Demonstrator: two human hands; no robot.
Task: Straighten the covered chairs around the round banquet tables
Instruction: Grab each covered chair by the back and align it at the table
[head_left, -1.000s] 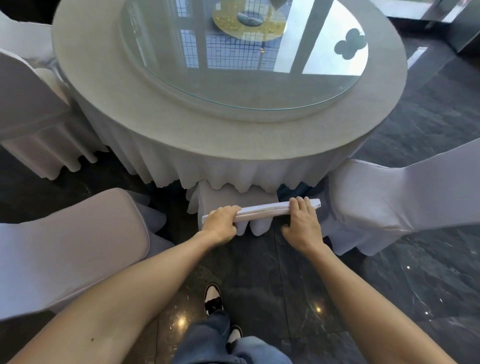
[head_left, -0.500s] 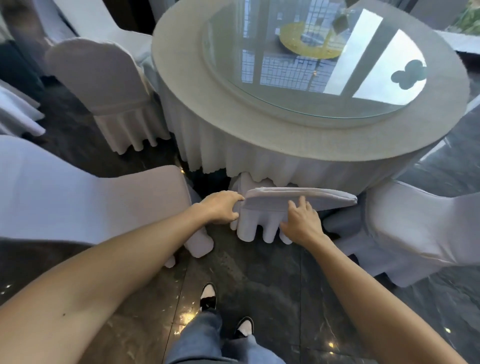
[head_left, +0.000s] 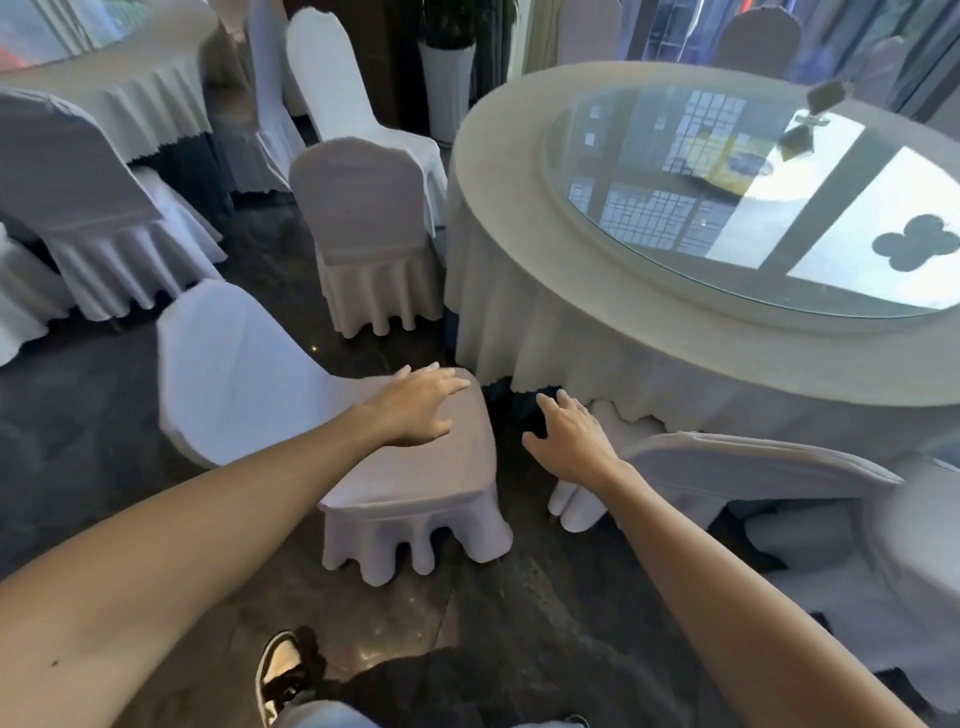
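Two round banquet tables show: the near one (head_left: 597, 322) with a glass turntable (head_left: 779, 208), a second (head_left: 130, 88) at far left. At least six white-covered chairs stand around them. The left hand (head_left: 421, 410) lies flat, fingers apart, on the nearest covered chair's seat (head_left: 415, 483). The right hand (head_left: 569, 441) hovers beside it, fingers spread, holding nothing.

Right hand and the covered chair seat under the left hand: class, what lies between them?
In the head view, only dark floor lies between the open right hand and the chair seat beneath the left hand.
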